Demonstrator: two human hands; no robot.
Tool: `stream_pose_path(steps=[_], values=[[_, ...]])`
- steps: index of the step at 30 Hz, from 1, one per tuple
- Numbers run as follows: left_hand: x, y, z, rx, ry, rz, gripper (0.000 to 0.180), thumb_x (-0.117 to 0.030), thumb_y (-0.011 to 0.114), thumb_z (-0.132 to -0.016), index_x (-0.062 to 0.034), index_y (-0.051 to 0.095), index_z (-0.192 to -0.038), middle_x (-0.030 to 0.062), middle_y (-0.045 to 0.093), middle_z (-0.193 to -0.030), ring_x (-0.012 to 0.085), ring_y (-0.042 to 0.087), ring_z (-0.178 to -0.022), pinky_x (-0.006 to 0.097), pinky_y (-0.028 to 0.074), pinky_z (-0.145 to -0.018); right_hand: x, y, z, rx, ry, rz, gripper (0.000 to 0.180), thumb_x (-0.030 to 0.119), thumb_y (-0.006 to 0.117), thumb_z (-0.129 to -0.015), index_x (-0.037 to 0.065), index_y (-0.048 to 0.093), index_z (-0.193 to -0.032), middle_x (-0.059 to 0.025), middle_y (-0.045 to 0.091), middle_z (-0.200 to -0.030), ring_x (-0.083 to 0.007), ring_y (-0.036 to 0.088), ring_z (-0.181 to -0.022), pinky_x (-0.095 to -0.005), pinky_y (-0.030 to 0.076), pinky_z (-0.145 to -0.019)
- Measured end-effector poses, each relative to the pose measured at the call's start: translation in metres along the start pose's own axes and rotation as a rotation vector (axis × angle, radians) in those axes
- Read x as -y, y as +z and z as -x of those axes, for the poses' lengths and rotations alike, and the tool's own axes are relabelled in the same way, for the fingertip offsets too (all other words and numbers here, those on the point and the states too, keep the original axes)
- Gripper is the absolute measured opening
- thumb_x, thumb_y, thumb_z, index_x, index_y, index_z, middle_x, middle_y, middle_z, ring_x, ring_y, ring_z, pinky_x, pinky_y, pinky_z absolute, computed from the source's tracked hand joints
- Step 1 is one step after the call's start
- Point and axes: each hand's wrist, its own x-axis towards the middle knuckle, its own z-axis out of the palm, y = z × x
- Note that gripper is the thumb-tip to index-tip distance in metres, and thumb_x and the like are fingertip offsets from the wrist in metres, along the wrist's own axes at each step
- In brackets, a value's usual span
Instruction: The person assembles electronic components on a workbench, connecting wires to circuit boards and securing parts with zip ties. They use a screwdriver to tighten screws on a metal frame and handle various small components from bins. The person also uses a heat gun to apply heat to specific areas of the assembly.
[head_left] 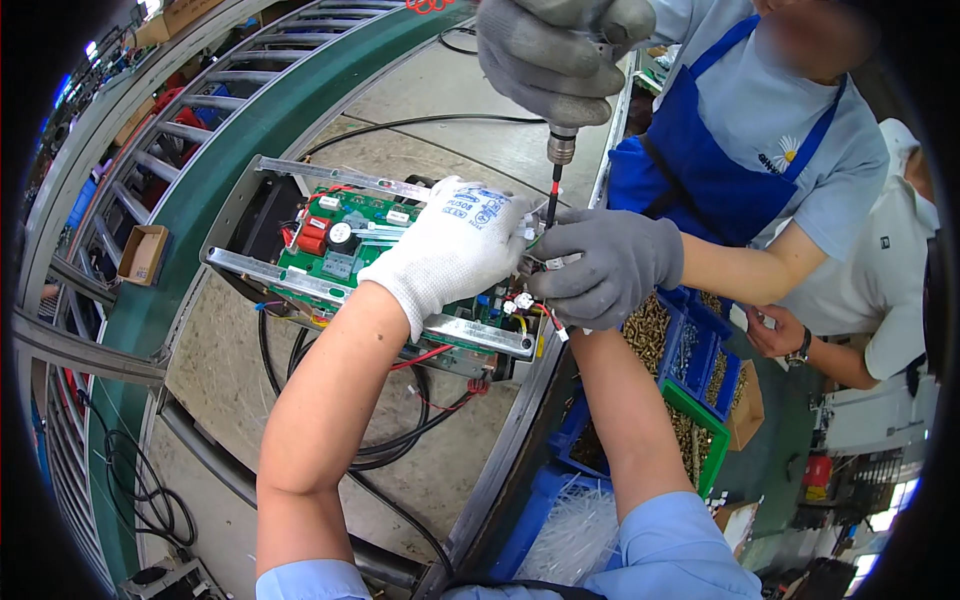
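Note:
My left hand (450,245), in a white knit glove, lies over the right part of a green circuit board (330,235) framed by metal rails (290,280). Its fingers curl down at the wires by the board's end; what they hold is hidden. My right forearm (625,425) reaches up to the same end, but a co-worker's grey-gloved hand (605,265) covers my right hand. The co-worker's other grey-gloved hand (555,65) grips a power screwdriver (562,147), its bit pointing down beside my left fingertips. Loose wires with white connectors (522,300) hang there.
Blue bins of brass-coloured screws (648,330) and a green bin (715,440) stand right of the bench. Nearer is a blue bin of clear plastic strips (570,530). Black cables (400,445) loop over the worktop. A roller conveyor (190,130) curves along the left.

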Motion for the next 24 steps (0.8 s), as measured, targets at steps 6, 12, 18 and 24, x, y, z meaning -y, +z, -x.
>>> stream_pose_path(steps=[6,12,18,24], values=[[-0.003,-0.005,-0.001,-0.002,-0.007,0.019,0.03,-0.021,0.052,-0.088,-0.0005,0.062,-0.108,0.0189,0.066,-0.098,0.0361,0.06,-0.096,0.045,0.042,-0.088,-0.025,-0.008,-0.006,0.106,0.069,-0.097,0.025,0.021,0.055,-0.094,0.008,0.059,-0.116,-0.002,0.057,-0.109,-0.0093,0.053,-0.098,-0.0232,0.048,-0.082],[-0.001,-0.004,0.003,-0.028,-0.01,0.015,0.031,-0.019,0.052,-0.088,-0.0006,0.061,-0.112,0.0187,0.066,-0.1,0.0362,0.06,-0.097,0.044,0.041,-0.089,0.025,-0.05,-0.054,0.982,1.396,-1.365,0.028,0.035,0.059,-0.091,0.008,0.06,-0.098,-0.0123,0.05,-0.113,-0.0231,0.045,-0.106,-0.0312,0.045,-0.089],[-0.002,-0.006,0.001,0.019,-0.01,0.015,0.031,-0.019,0.051,-0.089,-0.0008,0.06,-0.113,0.0184,0.065,-0.102,0.0353,0.059,-0.1,0.044,0.041,-0.091,0.062,-0.046,-0.038,0.57,1.326,-1.044,0.027,0.033,0.059,-0.091,0.007,0.06,-0.098,-0.0134,0.051,-0.112,-0.0241,0.045,-0.107,-0.032,0.045,-0.088],[-0.001,-0.004,0.001,-0.01,0.013,0.013,0.032,-0.019,0.051,-0.089,-0.0015,0.059,-0.114,0.0177,0.066,-0.104,0.0353,0.059,-0.099,0.044,0.04,-0.092,0.046,-0.028,-0.008,0.319,0.667,-0.686,0.027,0.032,0.056,-0.09,0.007,0.058,-0.097,-0.0086,0.052,-0.103,-0.0239,0.046,-0.104,-0.0319,0.045,-0.082]])
